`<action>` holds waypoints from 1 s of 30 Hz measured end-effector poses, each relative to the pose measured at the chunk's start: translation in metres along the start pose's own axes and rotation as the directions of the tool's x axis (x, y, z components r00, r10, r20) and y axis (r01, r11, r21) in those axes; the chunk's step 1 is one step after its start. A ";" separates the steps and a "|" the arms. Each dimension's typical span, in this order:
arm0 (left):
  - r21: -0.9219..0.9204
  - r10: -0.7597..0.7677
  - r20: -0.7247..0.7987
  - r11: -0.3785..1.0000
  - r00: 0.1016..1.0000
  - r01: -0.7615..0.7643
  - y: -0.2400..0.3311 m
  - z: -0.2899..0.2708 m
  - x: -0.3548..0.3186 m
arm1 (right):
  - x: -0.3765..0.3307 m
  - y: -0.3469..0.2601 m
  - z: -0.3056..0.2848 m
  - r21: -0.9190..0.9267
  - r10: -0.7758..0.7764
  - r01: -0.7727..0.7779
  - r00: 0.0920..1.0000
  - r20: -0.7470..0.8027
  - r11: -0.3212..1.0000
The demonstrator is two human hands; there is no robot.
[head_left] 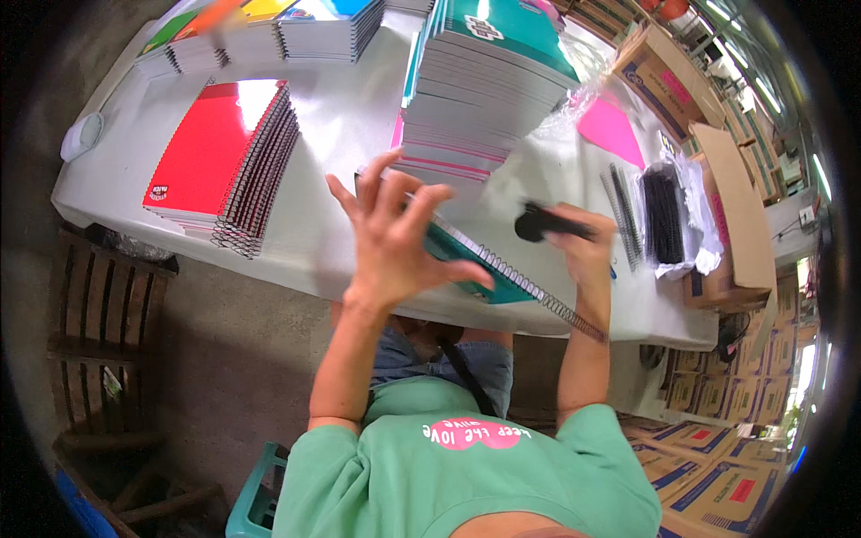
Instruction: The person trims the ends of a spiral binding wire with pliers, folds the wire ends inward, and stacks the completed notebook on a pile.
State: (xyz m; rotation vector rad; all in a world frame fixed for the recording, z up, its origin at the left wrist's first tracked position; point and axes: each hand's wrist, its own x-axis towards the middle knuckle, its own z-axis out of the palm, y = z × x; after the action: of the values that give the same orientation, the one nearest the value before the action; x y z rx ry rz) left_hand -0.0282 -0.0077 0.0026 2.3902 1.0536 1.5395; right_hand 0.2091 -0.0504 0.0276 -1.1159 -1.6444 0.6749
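Note:
A teal notebook (498,285) lies near the table's front edge, its spiral side turned up toward the right. A dark wire coil (574,316) runs through its punched edge and sticks out past the right end. Over the notebook spreads my left hand (395,229), fingers apart and thumb beside the cover; whether it touches is unclear. My right hand (583,242) is closed around a black tool with a round head (531,222), held just above the table and blurred by motion. Behind the notebook rises a tall stack of unbound teal-covered books (489,99).
Left of my hands sits a stack of red spiral notebooks (220,148); more colourful stacks (327,36) stand behind. To the right are loose black coils (664,215), a pink sheet (612,130) and an open cardboard box (735,206). A wooden chair (103,305) stands left.

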 end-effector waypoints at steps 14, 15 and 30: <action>-0.103 0.021 -0.113 0.994 0.993 -0.033 -0.017 0.010 0.014 | 0.019 0.002 0.013 0.305 -0.028 0.015 0.999 0.039 0.952; -0.113 0.001 -0.087 0.994 0.996 -0.011 -0.017 0.009 0.011 | 0.017 0.003 0.016 0.583 -0.286 0.186 0.955 0.084 0.791; -0.257 -0.138 -0.067 0.959 0.988 0.116 -0.029 0.018 0.004 | 0.038 0.006 0.028 0.181 -0.109 0.070 0.970 0.215 0.981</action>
State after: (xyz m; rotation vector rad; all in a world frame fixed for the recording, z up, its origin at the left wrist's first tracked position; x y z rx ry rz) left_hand -0.0266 0.0215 -0.0154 2.0659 0.9410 1.6315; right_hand 0.1820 -0.0111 0.0290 -0.8599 -1.7774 0.8918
